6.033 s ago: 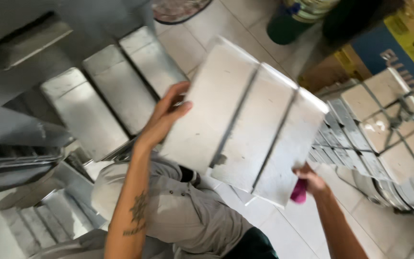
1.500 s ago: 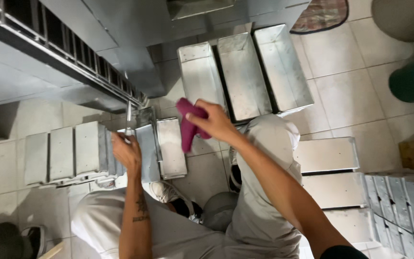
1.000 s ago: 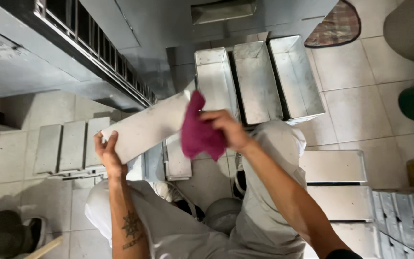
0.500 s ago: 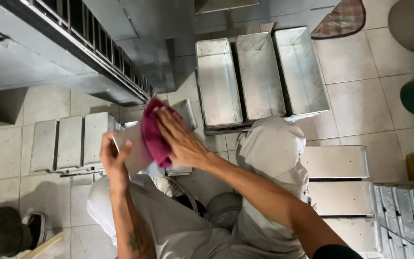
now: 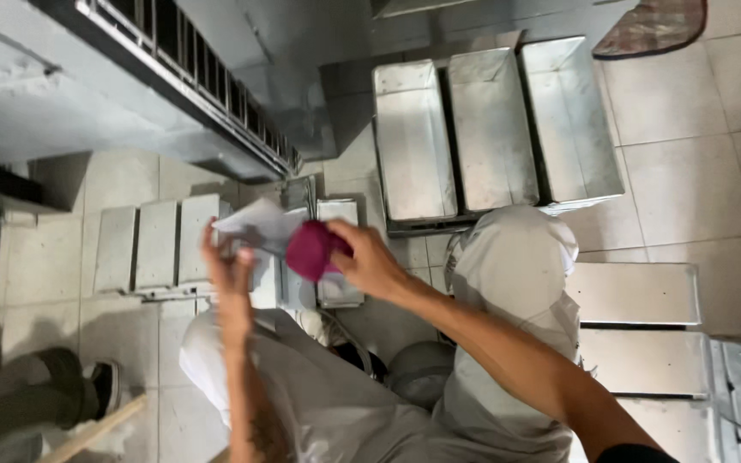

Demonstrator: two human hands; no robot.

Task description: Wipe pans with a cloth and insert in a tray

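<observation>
The left hand [image 5: 231,273] grips a small metal pan [image 5: 259,230] by its edge, held up above the person's lap, while the right hand [image 5: 370,261] has its fingers clenched around a magenta cloth [image 5: 312,249] pressed against it. The pan looks stiff, thin and light (probably slick, best held at the rim); the cloth is soft and bunches easily.

Light: dim, even indoor light from overhead.
Glare: soft sheen on the grey metal loaf tins [image 5: 495,129].
Shadows: dark beneath the steel rack [image 5: 190,77].
Blur: left hand [image 5: 226,266] motion-smeared.
</observation>
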